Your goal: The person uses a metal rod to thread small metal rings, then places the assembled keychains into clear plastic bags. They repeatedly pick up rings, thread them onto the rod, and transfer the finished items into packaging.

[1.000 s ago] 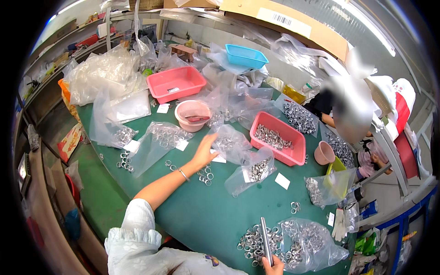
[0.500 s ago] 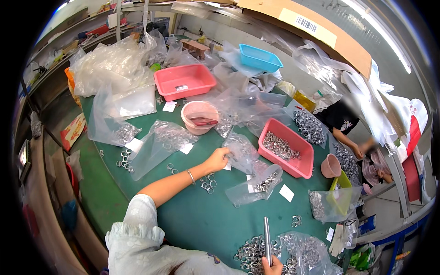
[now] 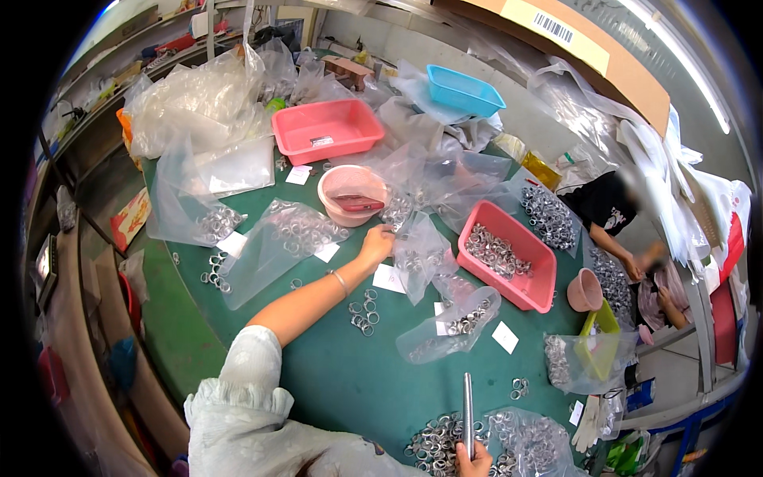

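My left hand [image 3: 375,242] reaches across the green table [image 3: 318,374], its fingers curled on the edge of a clear plastic bag [image 3: 419,256] holding metal rings. A few loose metal rings [image 3: 363,311] lie beside my forearm. At the lower edge my right hand [image 3: 475,461] grips a thin metal rod [image 3: 467,409], which points away from me. It sits over a pile of rings [image 3: 433,441] spilling from another bag [image 3: 536,441].
A pink bowl [image 3: 350,195] stands just beyond my left hand. A pink tray of rings [image 3: 509,254] is at right, an empty pink tray [image 3: 326,129] and a blue tray [image 3: 463,89] farther back. Several ring bags lie around. Another person [image 3: 612,211] sits at right.
My left hand has reached a little farther toward the pink bowl and stays at the bag of rings. The right hand still holds the rod at the ring pile.
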### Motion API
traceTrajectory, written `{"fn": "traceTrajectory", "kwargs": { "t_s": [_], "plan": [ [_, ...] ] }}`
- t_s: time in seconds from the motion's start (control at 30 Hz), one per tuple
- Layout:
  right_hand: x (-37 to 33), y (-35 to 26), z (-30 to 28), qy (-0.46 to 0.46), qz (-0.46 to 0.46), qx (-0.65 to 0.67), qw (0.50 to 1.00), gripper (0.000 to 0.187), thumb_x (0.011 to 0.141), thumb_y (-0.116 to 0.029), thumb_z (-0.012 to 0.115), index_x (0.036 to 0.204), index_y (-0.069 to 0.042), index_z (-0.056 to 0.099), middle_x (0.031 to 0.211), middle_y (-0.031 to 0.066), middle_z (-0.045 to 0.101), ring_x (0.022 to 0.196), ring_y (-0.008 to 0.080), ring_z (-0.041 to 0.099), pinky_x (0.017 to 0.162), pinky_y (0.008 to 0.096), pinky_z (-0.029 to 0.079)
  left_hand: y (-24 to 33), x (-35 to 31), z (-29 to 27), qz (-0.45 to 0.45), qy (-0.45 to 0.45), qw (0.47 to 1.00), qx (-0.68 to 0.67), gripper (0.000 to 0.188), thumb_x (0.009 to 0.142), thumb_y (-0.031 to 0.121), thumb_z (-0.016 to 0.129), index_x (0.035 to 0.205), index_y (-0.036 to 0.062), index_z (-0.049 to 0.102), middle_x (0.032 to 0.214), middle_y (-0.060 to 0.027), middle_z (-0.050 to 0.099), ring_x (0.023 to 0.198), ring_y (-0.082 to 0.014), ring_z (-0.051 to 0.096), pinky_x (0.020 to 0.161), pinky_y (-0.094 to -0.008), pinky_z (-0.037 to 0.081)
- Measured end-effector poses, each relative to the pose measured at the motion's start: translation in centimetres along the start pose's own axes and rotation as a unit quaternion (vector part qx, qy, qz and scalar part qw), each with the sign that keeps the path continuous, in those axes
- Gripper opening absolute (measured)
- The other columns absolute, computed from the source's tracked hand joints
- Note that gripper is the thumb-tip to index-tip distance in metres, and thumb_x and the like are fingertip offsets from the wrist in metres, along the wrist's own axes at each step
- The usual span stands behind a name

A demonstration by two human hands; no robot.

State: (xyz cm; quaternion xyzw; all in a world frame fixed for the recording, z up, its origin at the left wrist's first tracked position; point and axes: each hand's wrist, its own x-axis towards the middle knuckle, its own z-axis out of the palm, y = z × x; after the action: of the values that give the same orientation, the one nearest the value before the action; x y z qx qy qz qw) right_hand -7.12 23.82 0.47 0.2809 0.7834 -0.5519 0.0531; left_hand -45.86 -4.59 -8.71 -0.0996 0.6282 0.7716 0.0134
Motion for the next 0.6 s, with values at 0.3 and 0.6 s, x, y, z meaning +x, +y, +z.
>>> {"fn": "traceTrajectory", "kwargs": {
  "t_s": [0.3,0.6],
  "plan": [
    [1.7,0.7,0.4,0.003,-0.047,-0.011,0.999,0.020,0.086,-0.024,0.063,0.084,-0.004,0.059,0.054,-0.0053,0.045,0.045,0.0043,0.036,0.039,0.0232,0.026,-2.9,4.5,3.1,0.093,0.143,0.934,0.315,0.081,0.073,0.017,0.065,0.139,0.0034,0.021,0.140,-0.0314,0.015,0.123,-0.0473,0.028,0.100,-0.0483,0.032],
    [2.5,0.2,1.7,0.029,-0.047,-0.047,0.997,0.021,0.086,-0.025,0.063,0.082,-0.006,0.057,0.055,-0.0051,0.044,0.046,0.0044,0.036,0.039,0.0235,0.027,-2.0,1.6,3.3,0.267,0.065,0.850,0.449,0.026,0.071,0.015,0.062,0.092,-0.0003,0.065,0.142,-0.0331,0.012,0.135,-0.0455,0.009,0.106,-0.0589,0.014]
  ]
}}
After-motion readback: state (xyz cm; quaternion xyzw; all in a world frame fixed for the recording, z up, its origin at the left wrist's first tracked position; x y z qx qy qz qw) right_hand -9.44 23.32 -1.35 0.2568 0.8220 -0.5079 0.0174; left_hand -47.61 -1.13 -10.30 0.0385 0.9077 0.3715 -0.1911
